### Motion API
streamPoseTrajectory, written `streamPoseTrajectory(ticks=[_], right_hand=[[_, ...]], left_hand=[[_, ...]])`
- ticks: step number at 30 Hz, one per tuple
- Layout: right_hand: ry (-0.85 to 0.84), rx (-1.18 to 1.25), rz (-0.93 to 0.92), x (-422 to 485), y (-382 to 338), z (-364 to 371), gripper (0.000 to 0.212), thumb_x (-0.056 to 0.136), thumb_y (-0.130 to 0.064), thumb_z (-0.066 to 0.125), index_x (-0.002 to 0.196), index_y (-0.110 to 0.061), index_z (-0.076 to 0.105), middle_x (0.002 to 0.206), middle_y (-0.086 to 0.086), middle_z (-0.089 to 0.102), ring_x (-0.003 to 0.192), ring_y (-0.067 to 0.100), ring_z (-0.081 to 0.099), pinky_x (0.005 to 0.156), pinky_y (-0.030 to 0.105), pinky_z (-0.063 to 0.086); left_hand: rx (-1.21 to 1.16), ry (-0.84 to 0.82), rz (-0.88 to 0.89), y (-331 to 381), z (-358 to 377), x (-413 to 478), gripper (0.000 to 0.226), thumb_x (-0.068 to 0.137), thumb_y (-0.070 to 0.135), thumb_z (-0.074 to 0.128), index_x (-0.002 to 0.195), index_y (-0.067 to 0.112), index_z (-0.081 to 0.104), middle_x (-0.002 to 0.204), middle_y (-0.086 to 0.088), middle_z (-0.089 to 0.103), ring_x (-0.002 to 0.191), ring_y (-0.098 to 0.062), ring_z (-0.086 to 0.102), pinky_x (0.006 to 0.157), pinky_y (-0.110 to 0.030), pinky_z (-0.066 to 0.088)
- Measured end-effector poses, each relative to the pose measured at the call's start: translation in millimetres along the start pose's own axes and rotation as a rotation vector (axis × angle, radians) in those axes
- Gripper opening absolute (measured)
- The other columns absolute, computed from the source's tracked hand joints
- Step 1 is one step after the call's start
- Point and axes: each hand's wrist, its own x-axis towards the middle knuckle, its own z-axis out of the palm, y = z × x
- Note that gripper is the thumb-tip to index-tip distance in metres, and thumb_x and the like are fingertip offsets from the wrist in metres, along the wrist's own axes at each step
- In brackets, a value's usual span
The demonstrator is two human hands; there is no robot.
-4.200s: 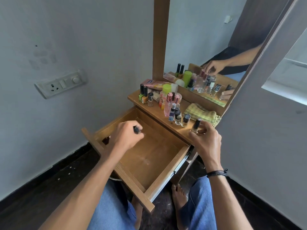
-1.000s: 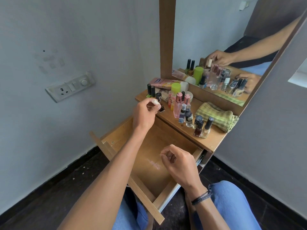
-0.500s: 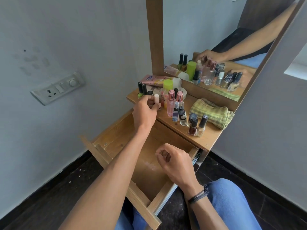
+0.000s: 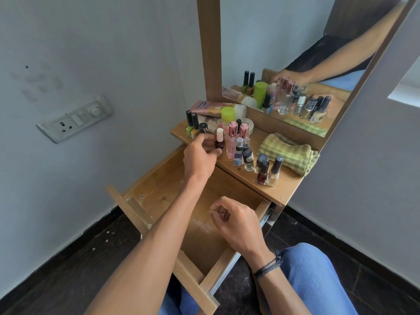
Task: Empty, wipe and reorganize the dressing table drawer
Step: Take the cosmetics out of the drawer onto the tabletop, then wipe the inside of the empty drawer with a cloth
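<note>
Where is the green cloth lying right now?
In the head view, the green cloth lies folded on the right end of the tabletop, below the mirror, right of the bottles.

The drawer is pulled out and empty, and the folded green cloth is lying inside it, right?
Not quite. The drawer is pulled out and empty, but the folded green cloth lies on the dressing table top, beside the little bottles, not inside the drawer. The head view shows it.
</note>
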Motion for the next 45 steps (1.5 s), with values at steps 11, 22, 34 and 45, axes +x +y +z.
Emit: streamPoseTrajectory(ticks=[11, 22, 34, 45], right_hand=[[0.093, -0.139, 0.009, -3.5, 8.3, 12.7, 0.012, 0.087, -0.026, 0.069, 0.083, -0.034, 0.061, 0.067, -0.017, 0.059, 0.059, 0.003, 0.055, 0.051, 0.017, 0.047], [-0.123, -0.16, -0.078, -8.4, 9.7, -0.7, 0.009, 0.094, -0.042, 0.062, 0.095, -0.035, 0.068, 0.092, -0.021, 0.068, 0.085, 0.0, 0.061, 0.07, 0.02, 0.048], [-0.397, -0.102, -0.231, -75.2, -40.4, 7.2, 0.056, 0.092, -0.074, 0.048, 0.12, -0.029, 0.063, 0.105, -0.009, 0.065, 0.095, 0.013, 0.054, 0.088, 0.035, 0.045], [0.056, -0.02, -0.249, -84.2, -29.1, -59.0, 0.022, 0.1, -0.034, 0.065, 0.088, -0.018, 0.074, 0.085, -0.011, 0.061, 0.078, 0.004, 0.054, 0.07, 0.025, 0.051]], left_hand=[[0.339, -0.093, -0.113, -44.4, -69.8, -71.7, 0.022, 0.092, 0.03, 0.069, 0.113, 0.035, 0.063, 0.11, 0.018, 0.06, 0.096, -0.005, 0.062, 0.063, -0.022, 0.044], [0.771, -0.141, 0.031, -79.7, -86.7, -132.2, 0.025, 0.091, 0.053, 0.062, 0.112, 0.042, 0.064, 0.115, 0.026, 0.064, 0.109, -0.003, 0.052, 0.087, -0.028, 0.035], [0.719, -0.047, 0.01, -78.7, -86.5, -131.3, 0.013, 0.09, 0.027, 0.065, 0.095, 0.037, 0.068, 0.105, 0.02, 0.069, 0.1, -0.01, 0.057, 0.085, -0.032, 0.037], [0.852, -0.098, 0.005, -81.0, -85.6, -134.6, 0.018, 0.088, 0.019, 0.064, 0.092, 0.035, 0.07, 0.107, 0.012, 0.07, 0.097, -0.015, 0.057, 0.084, -0.033, 0.036]])
